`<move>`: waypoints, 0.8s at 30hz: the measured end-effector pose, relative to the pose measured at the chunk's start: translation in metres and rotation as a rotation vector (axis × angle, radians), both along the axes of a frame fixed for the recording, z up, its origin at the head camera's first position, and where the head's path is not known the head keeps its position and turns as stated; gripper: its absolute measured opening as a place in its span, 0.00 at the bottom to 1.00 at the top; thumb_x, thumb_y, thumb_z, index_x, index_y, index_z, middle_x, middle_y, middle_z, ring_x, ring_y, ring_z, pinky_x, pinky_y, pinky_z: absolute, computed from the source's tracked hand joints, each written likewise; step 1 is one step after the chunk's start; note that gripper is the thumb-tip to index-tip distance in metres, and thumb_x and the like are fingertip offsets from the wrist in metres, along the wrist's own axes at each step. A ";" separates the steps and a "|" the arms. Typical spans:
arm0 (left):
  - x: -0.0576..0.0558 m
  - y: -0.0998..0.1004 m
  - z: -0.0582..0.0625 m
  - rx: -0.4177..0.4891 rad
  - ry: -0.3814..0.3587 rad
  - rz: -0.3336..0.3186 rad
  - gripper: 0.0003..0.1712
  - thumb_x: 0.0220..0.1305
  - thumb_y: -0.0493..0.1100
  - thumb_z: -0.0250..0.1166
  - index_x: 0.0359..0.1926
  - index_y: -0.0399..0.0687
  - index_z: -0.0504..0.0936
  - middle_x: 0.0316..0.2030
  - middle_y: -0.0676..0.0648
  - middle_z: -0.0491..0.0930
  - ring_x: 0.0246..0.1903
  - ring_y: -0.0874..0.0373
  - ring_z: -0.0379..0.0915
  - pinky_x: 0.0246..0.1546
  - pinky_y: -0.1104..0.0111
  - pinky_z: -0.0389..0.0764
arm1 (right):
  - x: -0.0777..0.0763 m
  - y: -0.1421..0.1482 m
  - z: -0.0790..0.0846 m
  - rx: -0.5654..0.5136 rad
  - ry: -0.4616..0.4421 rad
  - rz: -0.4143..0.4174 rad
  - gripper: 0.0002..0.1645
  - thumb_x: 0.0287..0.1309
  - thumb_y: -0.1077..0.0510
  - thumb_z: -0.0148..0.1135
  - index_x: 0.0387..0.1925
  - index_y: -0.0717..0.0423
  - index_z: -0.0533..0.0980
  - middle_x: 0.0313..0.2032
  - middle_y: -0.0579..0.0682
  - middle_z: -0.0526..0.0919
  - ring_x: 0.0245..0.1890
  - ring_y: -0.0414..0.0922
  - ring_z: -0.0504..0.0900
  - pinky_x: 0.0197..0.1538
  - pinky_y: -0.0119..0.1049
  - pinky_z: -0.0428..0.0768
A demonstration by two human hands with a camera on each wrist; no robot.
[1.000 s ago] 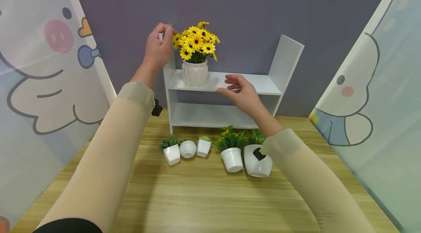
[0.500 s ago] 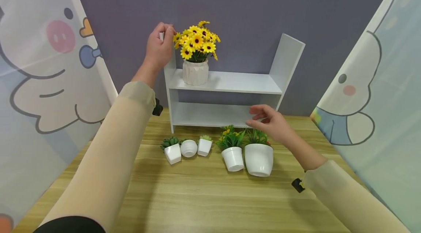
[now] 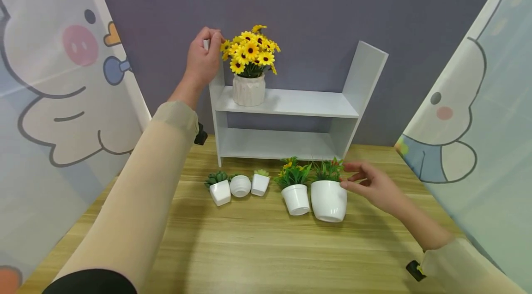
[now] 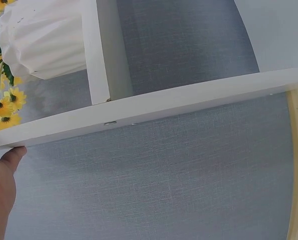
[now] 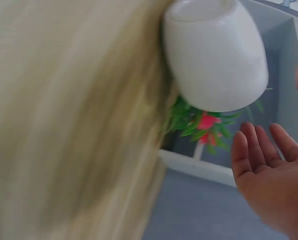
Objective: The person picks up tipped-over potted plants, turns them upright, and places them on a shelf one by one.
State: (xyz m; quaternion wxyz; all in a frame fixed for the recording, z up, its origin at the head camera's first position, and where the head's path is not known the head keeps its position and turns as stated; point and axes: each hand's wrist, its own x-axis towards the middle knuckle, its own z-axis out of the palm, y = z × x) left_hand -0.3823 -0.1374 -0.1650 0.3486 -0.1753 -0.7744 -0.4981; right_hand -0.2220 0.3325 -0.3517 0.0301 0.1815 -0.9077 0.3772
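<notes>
Potentially, the large, rounded, glossy white pot [image 3: 328, 201], lying on its side on the wood-grain surface [image 3: 257, 248], could roll into the smaller, tapered white pot [image 3: 297, 201] if nudged off-centre by the right hand [image 3: 376, 188]. A hard pull from the left hand [image 3: 202, 58], fingers curled over the white two-tier shelf [image 3: 311, 102] at its left end, could tip it. Position: large pot just beside the right hand's fingertips; that hand loosely spread, holding nothing.

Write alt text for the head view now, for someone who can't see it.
The right hand is beside the largest of five white pots on a wooden table; the left hand holds a white shelf bearing potted yellow flowers.
</notes>
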 end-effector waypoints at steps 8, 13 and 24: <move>0.000 0.001 0.001 -0.001 -0.015 0.013 0.21 0.88 0.56 0.50 0.52 0.44 0.77 0.70 0.45 0.77 0.54 0.62 0.76 0.43 0.68 0.70 | 0.014 0.015 -0.025 -0.033 -0.110 -0.006 0.40 0.73 0.52 0.73 0.75 0.68 0.68 0.71 0.71 0.76 0.59 0.60 0.87 0.47 0.33 0.87; 0.000 0.001 0.001 -0.003 -0.013 0.016 0.19 0.88 0.56 0.50 0.51 0.47 0.77 0.69 0.45 0.77 0.54 0.61 0.76 0.43 0.68 0.71 | 0.022 0.020 -0.040 -0.062 -0.200 -0.033 0.44 0.73 0.51 0.72 0.78 0.68 0.64 0.72 0.72 0.74 0.61 0.60 0.86 0.48 0.34 0.88; 0.002 0.000 0.000 0.001 -0.043 -0.001 0.18 0.88 0.57 0.49 0.51 0.50 0.76 0.75 0.46 0.74 0.29 0.61 0.63 0.37 0.65 0.67 | 0.032 0.003 -0.053 -0.171 -0.338 -0.055 0.52 0.75 0.49 0.69 0.82 0.72 0.52 0.75 0.75 0.68 0.69 0.65 0.81 0.54 0.39 0.89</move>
